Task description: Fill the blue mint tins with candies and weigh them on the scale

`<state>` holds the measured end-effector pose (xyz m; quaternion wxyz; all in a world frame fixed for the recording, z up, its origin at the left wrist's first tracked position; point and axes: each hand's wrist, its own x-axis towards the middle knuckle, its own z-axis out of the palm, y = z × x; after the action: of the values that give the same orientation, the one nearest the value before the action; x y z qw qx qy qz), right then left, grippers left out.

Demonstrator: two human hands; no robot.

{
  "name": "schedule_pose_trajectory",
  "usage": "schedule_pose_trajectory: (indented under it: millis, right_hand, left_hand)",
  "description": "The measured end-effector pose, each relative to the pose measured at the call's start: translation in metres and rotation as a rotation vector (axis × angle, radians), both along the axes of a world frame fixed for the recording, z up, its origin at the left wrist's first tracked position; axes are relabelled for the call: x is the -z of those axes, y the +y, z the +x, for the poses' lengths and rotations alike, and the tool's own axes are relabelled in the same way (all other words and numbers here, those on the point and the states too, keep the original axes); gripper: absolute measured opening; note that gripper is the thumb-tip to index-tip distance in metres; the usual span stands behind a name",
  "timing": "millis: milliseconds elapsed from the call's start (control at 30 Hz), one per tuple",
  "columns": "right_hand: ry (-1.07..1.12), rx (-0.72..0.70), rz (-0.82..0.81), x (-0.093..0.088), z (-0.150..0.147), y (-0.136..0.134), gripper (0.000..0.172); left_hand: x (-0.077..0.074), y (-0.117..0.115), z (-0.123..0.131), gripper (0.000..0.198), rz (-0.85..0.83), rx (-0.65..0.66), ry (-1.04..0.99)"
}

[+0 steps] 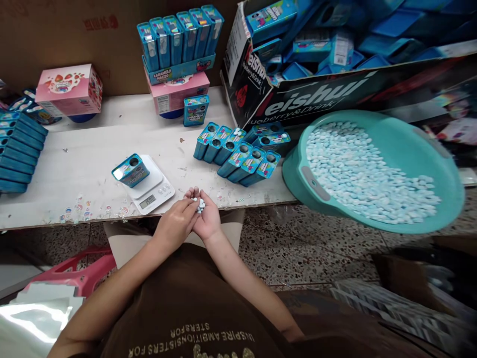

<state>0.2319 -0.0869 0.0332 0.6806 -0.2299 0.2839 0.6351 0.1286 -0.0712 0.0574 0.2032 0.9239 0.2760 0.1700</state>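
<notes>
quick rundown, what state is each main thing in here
Left hand, fingers over candies
Right hand, cupped palm up, holding candies
Digital scale, on, digits showing
Caramelo Macizo tin on the scale, opening uncovered
Teal tub, uncovered, partly filled with candies
Tins by the tub, uncapped
Black Blueberry&Drink carton, open, heaped with blue tins
Pink strawberry box, closed

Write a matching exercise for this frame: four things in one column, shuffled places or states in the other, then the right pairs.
1. Digital scale
2. Teal basin
3. Pink stool
4. Right hand

A. Palm up, with a few pale candies in it
B. Below the table, at lower left
C. Under a blue tin
D. Loaded with a large heap

Pairs: 1-C, 2-D, 3-B, 4-A
</notes>
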Motion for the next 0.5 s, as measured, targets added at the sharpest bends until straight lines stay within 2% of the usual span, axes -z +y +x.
schedule_pose_trajectory:
  millis: [167,333,500]
  right_hand:
    - [-0.004,-0.038,0.020,-0.001,-0.005,0.003,0.031]
    - [-0.027,-0.129,0.112,-0.005,-0.013,0.005,0.024]
    - [-0.031,-0.129,0.130,-0.003,-0.017,0.007,0.022]
  left_hand:
    - [0.001,-0.002,-0.006,0.024,0.013,-0.048,-0.057]
    - [-0.005,0.006,-0.011,0.018,-0.073,-0.143,0.033]
    - [-0.015,0.014,-0.013,0.013,-0.111,-0.137,0.107]
